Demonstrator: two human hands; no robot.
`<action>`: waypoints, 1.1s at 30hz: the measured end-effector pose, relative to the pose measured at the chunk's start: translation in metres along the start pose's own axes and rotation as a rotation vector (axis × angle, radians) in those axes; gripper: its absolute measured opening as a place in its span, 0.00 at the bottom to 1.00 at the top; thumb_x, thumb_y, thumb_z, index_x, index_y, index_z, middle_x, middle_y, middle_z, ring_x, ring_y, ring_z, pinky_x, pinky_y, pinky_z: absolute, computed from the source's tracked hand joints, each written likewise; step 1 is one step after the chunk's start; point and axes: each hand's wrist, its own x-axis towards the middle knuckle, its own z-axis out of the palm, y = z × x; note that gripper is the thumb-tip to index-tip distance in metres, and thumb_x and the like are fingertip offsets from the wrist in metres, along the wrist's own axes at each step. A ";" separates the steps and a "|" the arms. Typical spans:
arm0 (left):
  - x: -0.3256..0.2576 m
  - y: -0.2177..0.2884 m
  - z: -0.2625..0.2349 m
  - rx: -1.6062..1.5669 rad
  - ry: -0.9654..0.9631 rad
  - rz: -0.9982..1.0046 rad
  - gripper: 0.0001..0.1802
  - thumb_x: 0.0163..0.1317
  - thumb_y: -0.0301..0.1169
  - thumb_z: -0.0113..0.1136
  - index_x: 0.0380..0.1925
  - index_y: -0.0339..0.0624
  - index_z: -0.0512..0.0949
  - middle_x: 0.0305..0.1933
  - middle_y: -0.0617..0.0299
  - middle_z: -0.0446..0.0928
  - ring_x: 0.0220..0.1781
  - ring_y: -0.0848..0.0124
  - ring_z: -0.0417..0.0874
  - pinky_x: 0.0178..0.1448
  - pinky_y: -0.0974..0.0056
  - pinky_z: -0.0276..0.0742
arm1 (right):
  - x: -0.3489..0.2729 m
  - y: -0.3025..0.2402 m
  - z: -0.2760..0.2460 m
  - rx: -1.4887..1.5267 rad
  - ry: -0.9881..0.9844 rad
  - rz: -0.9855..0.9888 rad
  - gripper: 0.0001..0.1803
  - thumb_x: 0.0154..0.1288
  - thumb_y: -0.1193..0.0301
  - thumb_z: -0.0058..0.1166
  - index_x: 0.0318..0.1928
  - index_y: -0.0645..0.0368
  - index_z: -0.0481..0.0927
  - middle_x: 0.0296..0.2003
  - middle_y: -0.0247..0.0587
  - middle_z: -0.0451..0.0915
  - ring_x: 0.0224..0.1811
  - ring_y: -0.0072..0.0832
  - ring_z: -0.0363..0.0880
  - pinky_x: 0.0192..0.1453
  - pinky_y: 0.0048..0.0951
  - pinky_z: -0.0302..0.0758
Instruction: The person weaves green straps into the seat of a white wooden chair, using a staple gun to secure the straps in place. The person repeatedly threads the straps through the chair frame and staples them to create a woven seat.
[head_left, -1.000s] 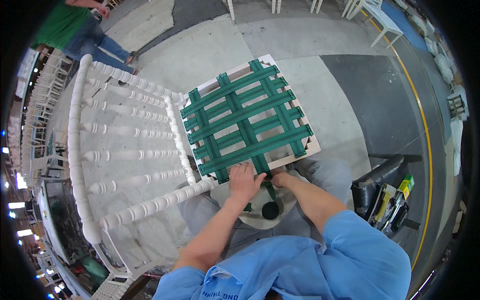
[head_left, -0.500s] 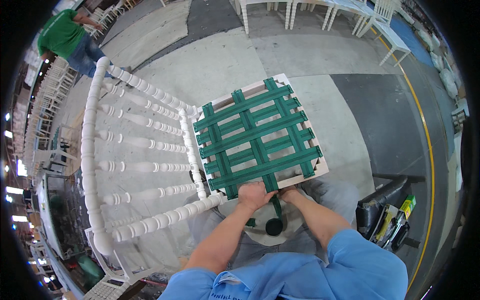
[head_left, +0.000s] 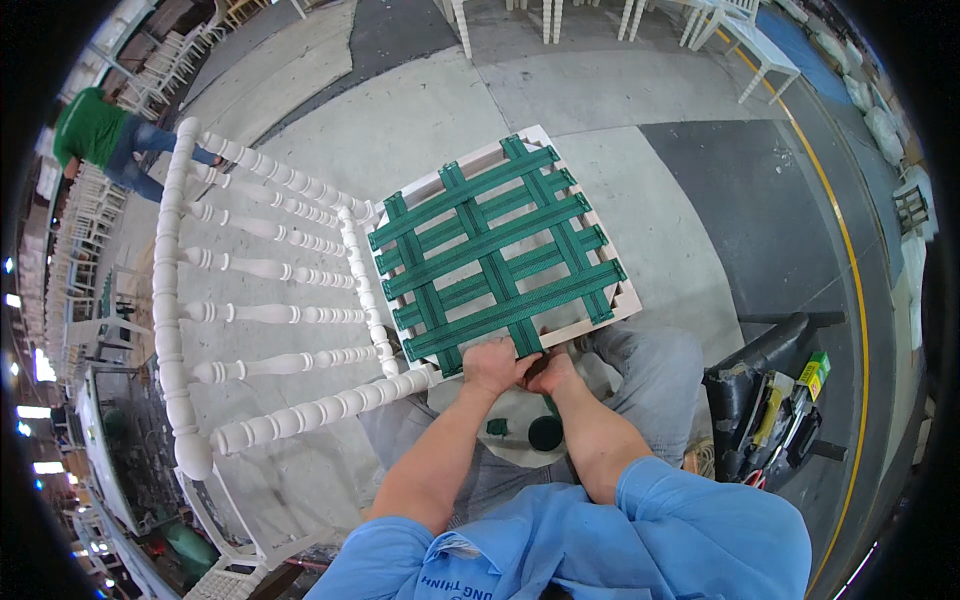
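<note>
A white chair (head_left: 168, 300) with a turned-spindle back lies tipped before me, its back to the left. Across its pale seat frame (head_left: 628, 300) runs a woven grid of green webbing (head_left: 487, 243). My left hand (head_left: 492, 366) is closed at the frame's near edge, by the end of the middle lengthwise strap. Right beside it, my right hand (head_left: 548, 374) curls its fingers under that edge, at the same strap. A strip drops from my right hand to a dark green webbing roll (head_left: 545, 433) between my legs. Most fingertips are hidden under the frame.
Right of my knee, a black padded seat (head_left: 735, 400) holds tools and a yellow-green box (head_left: 815, 372). White furniture (head_left: 765, 60) stands at the back, with rows of chairs far left. A person in a green shirt (head_left: 92, 125) is at the upper left.
My right hand has moved in closer to my left hand and turned its fingers under the frame's edge. The person in green has shifted leftward. The whole view has swung slightly.
</note>
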 end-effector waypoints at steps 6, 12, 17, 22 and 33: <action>0.002 -0.001 0.006 0.005 0.002 0.009 0.37 0.58 0.70 0.64 0.31 0.43 0.86 0.31 0.53 0.88 0.31 0.55 0.91 0.35 0.50 0.85 | 0.042 -0.025 0.033 0.206 0.053 -0.153 0.26 0.76 0.43 0.48 0.49 0.51 0.84 0.40 0.41 0.85 0.42 0.41 0.84 0.53 0.52 0.81; -0.001 0.013 -0.015 -0.091 0.502 0.183 0.26 0.65 0.56 0.70 0.44 0.43 0.86 0.30 0.51 0.86 0.31 0.52 0.88 0.38 0.52 0.84 | 0.067 -0.040 0.034 0.197 0.089 -0.209 0.26 0.76 0.43 0.48 0.49 0.52 0.84 0.40 0.41 0.86 0.41 0.41 0.84 0.52 0.52 0.82; -0.065 0.059 -0.004 -0.855 -0.022 -0.456 0.20 0.75 0.45 0.61 0.46 0.36 0.83 0.31 0.59 0.84 0.31 0.60 0.84 0.43 0.52 0.81 | 0.077 -0.045 0.023 0.191 0.126 -0.208 0.26 0.76 0.43 0.48 0.48 0.52 0.84 0.39 0.42 0.86 0.39 0.41 0.84 0.50 0.51 0.82; -0.031 0.025 0.071 -2.242 -0.465 -1.499 0.21 0.80 0.50 0.49 0.44 0.46 0.82 0.29 0.64 0.82 0.29 0.66 0.80 0.36 0.61 0.77 | 0.084 -0.052 0.014 0.179 0.158 -0.215 0.26 0.76 0.43 0.49 0.48 0.53 0.84 0.39 0.42 0.86 0.38 0.41 0.85 0.49 0.51 0.82; 0.010 -0.013 0.134 -2.640 -0.337 -1.605 0.21 0.72 0.46 0.55 0.47 0.39 0.84 0.45 0.56 0.86 0.46 0.55 0.88 0.52 0.47 0.89 | 0.127 -0.080 0.005 0.179 0.224 -0.248 0.26 0.76 0.44 0.49 0.47 0.54 0.85 0.37 0.42 0.86 0.35 0.41 0.85 0.45 0.51 0.83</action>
